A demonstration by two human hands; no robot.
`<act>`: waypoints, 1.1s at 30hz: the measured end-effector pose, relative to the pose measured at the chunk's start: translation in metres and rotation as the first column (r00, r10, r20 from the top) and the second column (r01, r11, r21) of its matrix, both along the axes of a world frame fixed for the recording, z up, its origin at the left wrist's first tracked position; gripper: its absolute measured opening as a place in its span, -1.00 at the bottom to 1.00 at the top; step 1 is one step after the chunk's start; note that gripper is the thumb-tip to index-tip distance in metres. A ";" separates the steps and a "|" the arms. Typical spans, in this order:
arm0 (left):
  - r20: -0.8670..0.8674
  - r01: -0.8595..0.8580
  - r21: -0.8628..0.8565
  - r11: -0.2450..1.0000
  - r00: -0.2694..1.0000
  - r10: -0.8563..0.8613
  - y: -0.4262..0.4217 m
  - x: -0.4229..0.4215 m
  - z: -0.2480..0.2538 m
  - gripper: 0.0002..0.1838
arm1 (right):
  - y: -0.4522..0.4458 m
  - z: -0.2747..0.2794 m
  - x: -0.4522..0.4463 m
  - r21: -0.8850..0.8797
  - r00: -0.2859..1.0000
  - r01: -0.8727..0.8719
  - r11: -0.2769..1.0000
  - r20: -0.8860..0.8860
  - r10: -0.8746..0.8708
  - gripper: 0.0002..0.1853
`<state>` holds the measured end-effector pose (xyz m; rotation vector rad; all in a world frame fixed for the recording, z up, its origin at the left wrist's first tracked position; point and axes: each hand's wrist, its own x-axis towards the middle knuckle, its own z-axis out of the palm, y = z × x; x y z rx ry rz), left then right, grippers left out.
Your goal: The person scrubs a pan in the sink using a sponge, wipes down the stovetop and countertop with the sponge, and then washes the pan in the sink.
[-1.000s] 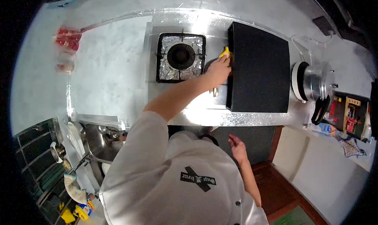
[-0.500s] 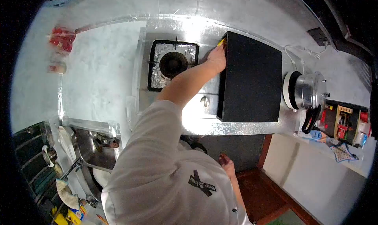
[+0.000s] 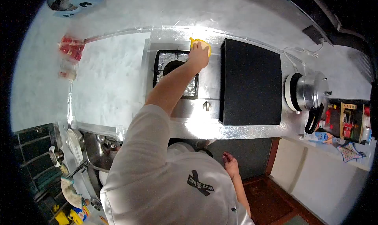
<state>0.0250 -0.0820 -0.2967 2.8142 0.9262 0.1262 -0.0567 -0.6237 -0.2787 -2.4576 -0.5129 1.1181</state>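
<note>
My left hand (image 3: 199,59) reaches out over the stove and presses a yellow-edged cloth (image 3: 205,46) with a pale middle onto the steel surface. That spot lies just behind and right of the gas burner (image 3: 171,67), which my forearm partly covers. Foil lines the burner's square grate. A control knob (image 3: 207,105) sits in front. To the right, a large black box-shaped cover (image 3: 252,81) lies on the stove top, apart from my hand. My right hand (image 3: 231,164) is held low by my body, fingers curled in shadow; what they hold, if anything, I cannot make out.
A pressure cooker (image 3: 309,92) stands right of the black cover, close to a shelf of small packets (image 3: 348,124). At the left are a sink (image 3: 100,150) and a dish rack (image 3: 33,154). Red packets (image 3: 72,48) hang on the left wall.
My left hand has moved left with the cloth, from the black cover's back left edge to behind the burner. My right hand stays low, and the view has shifted slightly.
</note>
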 end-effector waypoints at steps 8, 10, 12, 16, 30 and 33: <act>-0.014 0.195 -0.034 0.980 0.981 -0.195 -0.041 0.019 0.000 -0.49 | -0.025 -0.011 -0.017 -0.041 0.999 0.010 0.999 -0.037 -0.011 -0.66; -0.064 0.354 0.003 0.935 0.933 -0.353 -0.071 0.014 -0.002 -0.60 | -0.020 -0.010 -0.021 -0.064 0.997 -0.010 0.998 -0.078 0.005 -0.66; -0.189 0.482 -0.037 0.876 0.857 -0.479 -0.103 0.001 0.021 -0.68 | -0.014 -0.011 -0.021 -0.062 0.997 -0.055 0.997 -0.059 0.051 -0.64; -0.303 0.747 -0.003 0.665 0.633 -0.713 -0.136 -0.034 0.043 -0.74 | -0.003 -0.011 -0.020 -0.017 0.996 -0.076 0.997 -0.051 0.075 -0.62; -0.242 0.178 -0.026 0.984 0.954 -0.179 -0.048 0.011 0.019 -0.51 | -0.008 0.005 -0.031 -0.145 0.996 -0.040 0.989 -0.080 0.028 -0.63; -0.251 0.359 -0.049 0.932 0.899 -0.360 -0.076 -0.012 0.022 -0.53 | -0.029 -0.022 -0.036 -0.069 0.997 -0.025 0.997 -0.078 0.019 -0.62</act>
